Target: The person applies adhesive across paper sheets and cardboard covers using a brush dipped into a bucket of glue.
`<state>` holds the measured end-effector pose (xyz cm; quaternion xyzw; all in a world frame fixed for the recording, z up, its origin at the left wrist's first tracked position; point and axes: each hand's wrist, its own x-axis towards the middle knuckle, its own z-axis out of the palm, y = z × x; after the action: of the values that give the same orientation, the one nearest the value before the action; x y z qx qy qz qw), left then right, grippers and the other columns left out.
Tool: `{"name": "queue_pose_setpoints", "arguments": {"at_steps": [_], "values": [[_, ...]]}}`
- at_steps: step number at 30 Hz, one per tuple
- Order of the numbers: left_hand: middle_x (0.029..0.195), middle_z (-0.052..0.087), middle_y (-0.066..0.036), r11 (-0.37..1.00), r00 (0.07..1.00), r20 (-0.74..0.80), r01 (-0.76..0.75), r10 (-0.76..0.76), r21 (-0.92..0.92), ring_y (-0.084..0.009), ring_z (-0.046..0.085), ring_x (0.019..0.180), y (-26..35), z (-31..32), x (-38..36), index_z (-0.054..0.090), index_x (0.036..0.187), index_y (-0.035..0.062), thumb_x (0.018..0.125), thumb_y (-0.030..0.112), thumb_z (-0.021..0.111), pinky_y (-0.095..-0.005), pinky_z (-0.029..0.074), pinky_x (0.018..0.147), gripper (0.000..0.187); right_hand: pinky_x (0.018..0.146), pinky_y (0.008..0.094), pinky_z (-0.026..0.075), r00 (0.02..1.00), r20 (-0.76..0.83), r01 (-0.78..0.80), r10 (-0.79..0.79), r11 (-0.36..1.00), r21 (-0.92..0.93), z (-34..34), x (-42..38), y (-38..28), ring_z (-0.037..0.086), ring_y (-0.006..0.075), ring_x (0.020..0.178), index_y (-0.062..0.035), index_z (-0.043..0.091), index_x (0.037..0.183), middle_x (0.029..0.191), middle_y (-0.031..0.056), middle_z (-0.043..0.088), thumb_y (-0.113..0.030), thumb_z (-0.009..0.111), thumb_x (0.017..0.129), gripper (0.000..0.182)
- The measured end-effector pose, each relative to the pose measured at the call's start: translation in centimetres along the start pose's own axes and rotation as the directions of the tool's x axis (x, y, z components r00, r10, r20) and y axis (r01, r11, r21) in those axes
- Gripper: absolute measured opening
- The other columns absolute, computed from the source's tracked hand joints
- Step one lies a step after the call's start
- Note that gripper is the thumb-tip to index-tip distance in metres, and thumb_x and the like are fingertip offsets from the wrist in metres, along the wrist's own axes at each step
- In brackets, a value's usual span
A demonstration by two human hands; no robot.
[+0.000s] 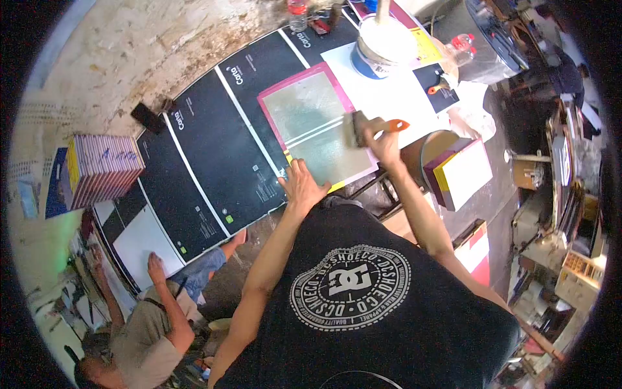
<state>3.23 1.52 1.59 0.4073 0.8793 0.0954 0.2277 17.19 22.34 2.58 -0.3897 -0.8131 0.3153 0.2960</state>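
Observation:
An open cover with a pink and yellow border (267, 111) lies on the black table covering (214, 155), its grey inner boards crossed by two white strips. My left hand (303, 188) rests with spread fingers on the cover's near left edge. In my right hand (384, 144) is a wide brush with an orange handle (396, 126), its bristles over the right part of the cover. Beyond my right hand, a white sheet (389, 97) lies under a white and blue bucket (374, 55) with a stick in it.
A stack of books (107, 170) stands at the left. A co-worker (146, 337) at lower left has a hand on white sheets (144, 243). A dark box-like object (148, 118) sits by the wall. Plastic bottles (461, 43) and a smaller brush (438, 87) are at upper right.

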Motion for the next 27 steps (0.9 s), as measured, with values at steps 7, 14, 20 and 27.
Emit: {"name": "queue_pose_setpoints", "arguments": {"at_steps": [7, 14, 20, 27], "values": [[0.126, 0.045, -0.017, 0.998, 0.999, -0.011, -0.043, 0.043, 0.040, -0.0357, 0.049, 0.120, 0.1, 0.6, -0.4, 0.044, 0.129, -0.0030, 0.066, 0.054, 0.080, -0.0610, 0.036, 0.092, 0.092, 0.062, 0.0403, 0.055, 0.940, -0.177, -0.326, 0.293, 0.924, -0.199, -5.8, -6.8, 2.5, 0.071, 0.0294, 0.068, -0.0026, 0.071, 0.080, 0.071, 0.0163, 0.070, -0.032, 0.071, 0.085, 0.030], [0.132, 0.043, -0.018, 0.998, 1.000, 0.023, -0.013, 0.012, 0.063, -0.0336, 0.047, 0.123, 0.7, 0.2, -0.6, 0.042, 0.132, -0.0041, 0.066, 0.053, 0.078, -0.0594, 0.035, 0.095, 0.094, 0.061, 0.0430, 0.055, 0.963, -0.061, -0.268, 0.261, 0.951, -0.155, -5.3, -8.4, 3.6, 0.069, 0.0351, 0.065, -0.0022, 0.067, 0.083, 0.067, 0.0142, 0.068, -0.035, 0.074, 0.081, 0.033], [0.131, 0.043, -0.017, 0.998, 0.998, 0.052, 0.034, -0.037, 0.054, -0.0354, 0.047, 0.123, 1.1, 0.5, 0.1, 0.043, 0.130, -0.0031, 0.065, 0.055, 0.079, -0.0624, 0.038, 0.095, 0.095, 0.064, 0.0380, 0.052, 0.990, -0.060, -0.129, 0.131, 0.991, 0.040, -6.1, 2.0, 1.7, 0.068, 0.0288, 0.069, -0.0005, 0.067, 0.086, 0.075, 0.0163, 0.068, -0.031, 0.072, 0.085, 0.030], [0.143, 0.035, -0.022, 0.985, 0.970, 0.174, 0.163, -0.170, 0.049, -0.0402, 0.042, 0.131, 2.8, -0.7, 0.4, 0.036, 0.139, -0.0008, 0.063, 0.057, 0.080, -0.0720, 0.031, 0.102, 0.105, 0.079, 0.0431, 0.053, 0.763, 0.602, 0.302, -0.236, 0.953, -0.009, 4.6, 15.2, -0.6, 0.067, 0.0331, 0.089, -0.0058, 0.070, 0.099, 0.094, 0.0230, 0.068, -0.046, 0.070, 0.086, 0.042]]}}
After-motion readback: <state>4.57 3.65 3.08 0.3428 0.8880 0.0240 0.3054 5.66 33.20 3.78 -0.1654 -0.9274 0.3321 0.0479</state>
